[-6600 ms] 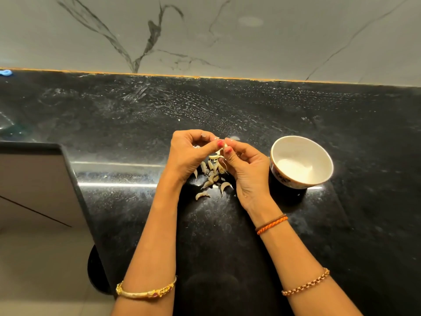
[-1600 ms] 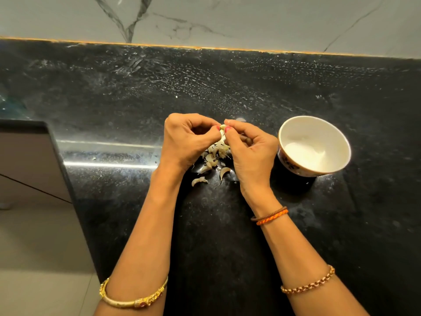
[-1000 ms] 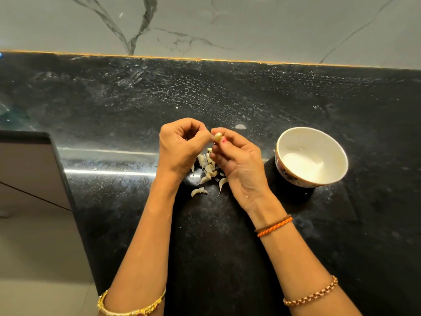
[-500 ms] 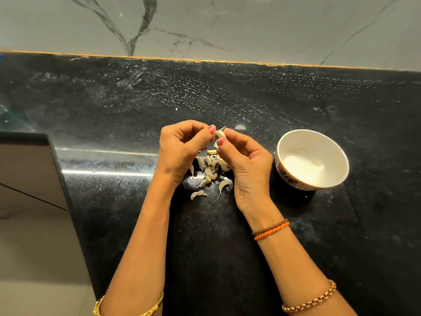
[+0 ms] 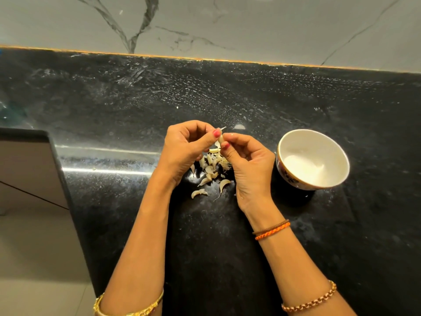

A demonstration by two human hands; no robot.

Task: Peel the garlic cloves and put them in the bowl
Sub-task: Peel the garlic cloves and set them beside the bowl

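Observation:
A small pale garlic clove (image 5: 220, 139) is pinched between the fingertips of my left hand (image 5: 185, 151) and my right hand (image 5: 247, 169), held above the counter. A thin wisp of skin sticks up from its top. Beneath the hands lies a small heap of several garlic cloves (image 5: 210, 172) on the black counter, partly hidden by my fingers. To the right of my right hand stands a white bowl (image 5: 330, 179) with a dark floral pattern outside; I see nothing in it.
The black speckled stone counter (image 5: 136, 106) runs back to a grey marble wall (image 5: 227, 23). Its left edge drops off beside a brown cabinet front (image 5: 25, 165) and a pale floor.
One second ago my right hand alone held the clove up; my left thumb and fingers have since come back onto it. The heap and the bowl stay where they were.

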